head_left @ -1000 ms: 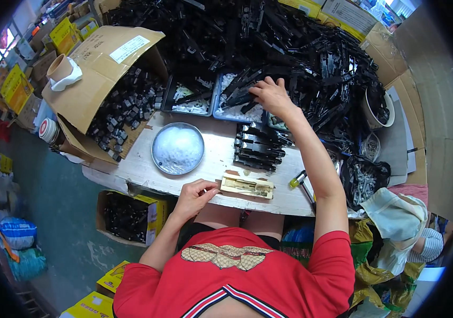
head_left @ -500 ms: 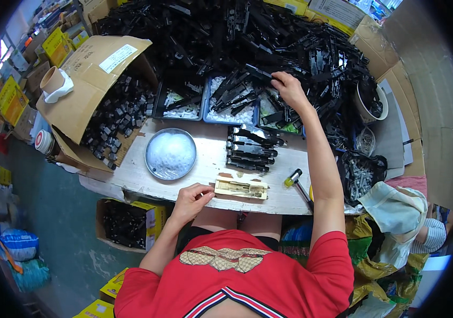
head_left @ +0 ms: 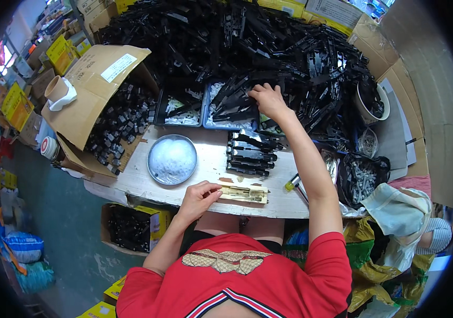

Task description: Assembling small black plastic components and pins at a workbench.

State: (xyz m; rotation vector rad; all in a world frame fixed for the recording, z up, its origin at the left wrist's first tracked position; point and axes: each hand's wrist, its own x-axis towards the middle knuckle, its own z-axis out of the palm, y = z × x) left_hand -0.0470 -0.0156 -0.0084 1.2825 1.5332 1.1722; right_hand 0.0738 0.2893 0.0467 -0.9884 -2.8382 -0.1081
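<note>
My left hand (head_left: 201, 200) is at the front edge of the table, thumb and fingers closed on the left end of a cream-coloured block (head_left: 259, 194) with a long recess. Farther off, my right hand (head_left: 270, 102) reaches over a blue tray (head_left: 221, 125) of white pieces and long black parts. Its fingers are curled on a long black part (head_left: 238, 100), which blends with the dark parts around it. Between the hands, several black parts (head_left: 249, 153) with shiny faces lie side by side. A hammer (head_left: 292, 183) with a yellow-green end lies right of the block, partly behind my right forearm.
A heap of black parts (head_left: 184, 42) covers the back. A round dish (head_left: 172, 160) holds a whitish mass. On the left, a cardboard box (head_left: 91, 79) holds small dark blocks. A dark tray (head_left: 180, 123) and a white tub (head_left: 372, 117) stand nearby. A person's striped sleeve (head_left: 440, 233) shows far right.
My right hand has moved left and slightly nearer, from the heap's edge to above the blue tray. My left hand has moved right onto the cream block's end. The view has shifted slightly.
</note>
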